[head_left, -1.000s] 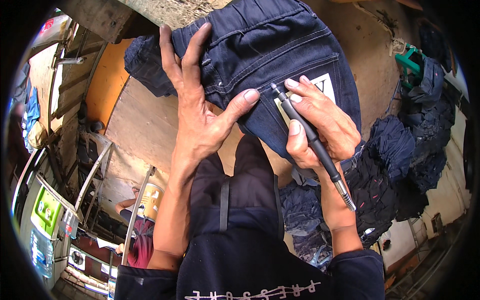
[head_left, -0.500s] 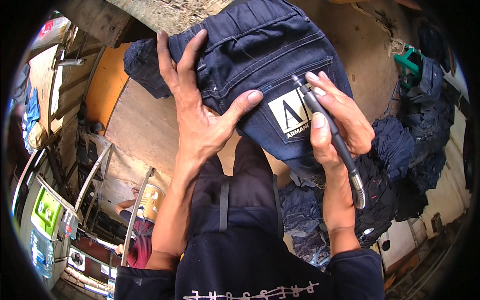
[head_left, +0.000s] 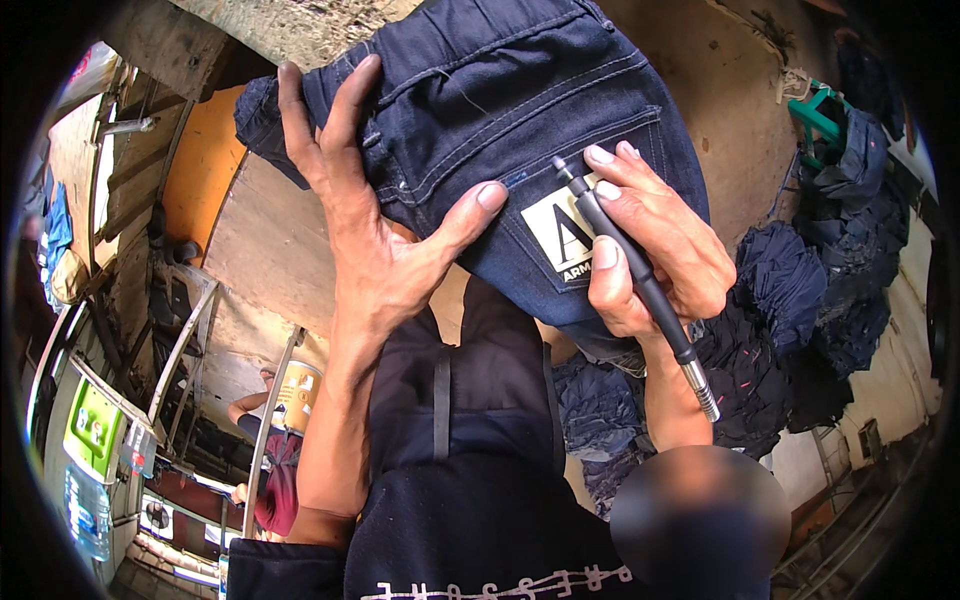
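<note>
Dark blue denim trousers (head_left: 520,95) lie spread in front of me, a back pocket facing up. On that pocket is a pale square patch (head_left: 545,228) with dark printing, partly covered by my right hand. My left hand (head_left: 375,250) rests on the denim with its fingers spread, the thumb beside the pocket's edge. In my right hand (head_left: 690,250) is a slim black pen-shaped rotary tool (head_left: 645,275), pinched between thumb and fingers. Its narrow tip points up and left, close over the pocket near its upper edge. Whether the tip touches the cloth I cannot tell.
Piles of dark garments (head_left: 785,290) lie to the right, near a green stool (head_left: 815,120). At lower left are metal rails (head_left: 270,430), a person in dark red (head_left: 280,480), a yellowish bucket (head_left: 300,395) and a green tray (head_left: 92,430). A blurred patch hides the lower right.
Both hands have shifted slightly left, along with the trousers in view. The tool's tip now lies a little further left over the pocket, and its grip is unchanged.
</note>
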